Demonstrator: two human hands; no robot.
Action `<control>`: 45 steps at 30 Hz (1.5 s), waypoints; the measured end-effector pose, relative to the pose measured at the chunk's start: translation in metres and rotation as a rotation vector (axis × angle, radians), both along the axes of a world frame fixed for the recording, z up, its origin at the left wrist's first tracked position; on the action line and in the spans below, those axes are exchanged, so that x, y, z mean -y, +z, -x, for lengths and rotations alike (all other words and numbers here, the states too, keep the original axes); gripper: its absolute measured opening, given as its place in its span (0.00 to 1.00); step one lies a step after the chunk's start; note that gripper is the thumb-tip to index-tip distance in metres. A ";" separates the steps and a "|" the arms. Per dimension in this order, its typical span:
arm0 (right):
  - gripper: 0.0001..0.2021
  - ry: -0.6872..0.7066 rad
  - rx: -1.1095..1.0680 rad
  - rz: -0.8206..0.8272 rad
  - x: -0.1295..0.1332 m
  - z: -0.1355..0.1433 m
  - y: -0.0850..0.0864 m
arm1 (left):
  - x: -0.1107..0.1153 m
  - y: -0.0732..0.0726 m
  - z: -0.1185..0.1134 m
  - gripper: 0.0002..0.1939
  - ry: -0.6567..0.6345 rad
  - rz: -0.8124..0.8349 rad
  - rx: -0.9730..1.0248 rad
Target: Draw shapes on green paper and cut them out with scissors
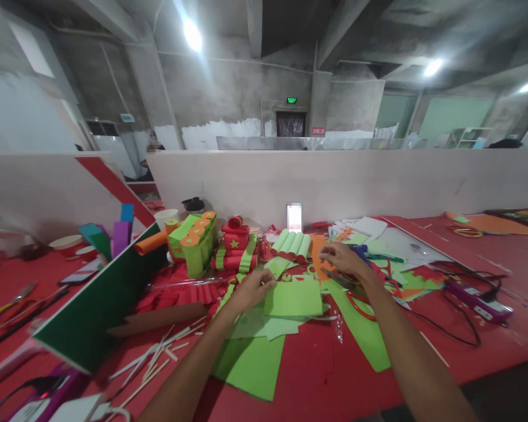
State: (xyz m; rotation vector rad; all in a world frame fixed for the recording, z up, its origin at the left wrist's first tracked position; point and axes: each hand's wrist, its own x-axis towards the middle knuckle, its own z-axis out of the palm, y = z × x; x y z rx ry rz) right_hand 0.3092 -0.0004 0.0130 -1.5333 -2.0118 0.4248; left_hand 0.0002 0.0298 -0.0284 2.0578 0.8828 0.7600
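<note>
My left hand (256, 288) pinches the upper left corner of a bright green rectangular sheet (293, 299), its fingers closed. Under that sheet lie paler green pieces (264, 326) and a larger green sheet (253, 366). To the right, my right hand (341, 258) is over an orange sheet (319, 258), fingers curled but apart, with nothing visible in them. Scissors with red handles (361, 306) lie just below it. Light green paper rolls (291, 245) stand side by side beyond the hands, in front of an upright phone (294, 217).
Green and orange paper shapes (196, 240) and red rolls with stars (234, 246) stand at the left, near a dark green board (101, 299). Thin sticks (152, 357) lie front left. A purple glue gun (479, 302) with a cable is at the right.
</note>
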 end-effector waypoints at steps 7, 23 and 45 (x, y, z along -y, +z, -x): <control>0.09 -0.110 0.089 -0.030 0.000 -0.006 -0.003 | 0.006 0.010 0.003 0.16 -0.109 0.132 -0.101; 0.19 -0.203 0.309 -0.039 -0.001 -0.011 -0.013 | 0.015 0.013 0.005 0.19 -0.381 0.316 -0.190; 0.09 -0.196 0.285 0.016 -0.002 -0.016 -0.015 | 0.013 -0.007 -0.002 0.15 -0.184 0.001 -0.245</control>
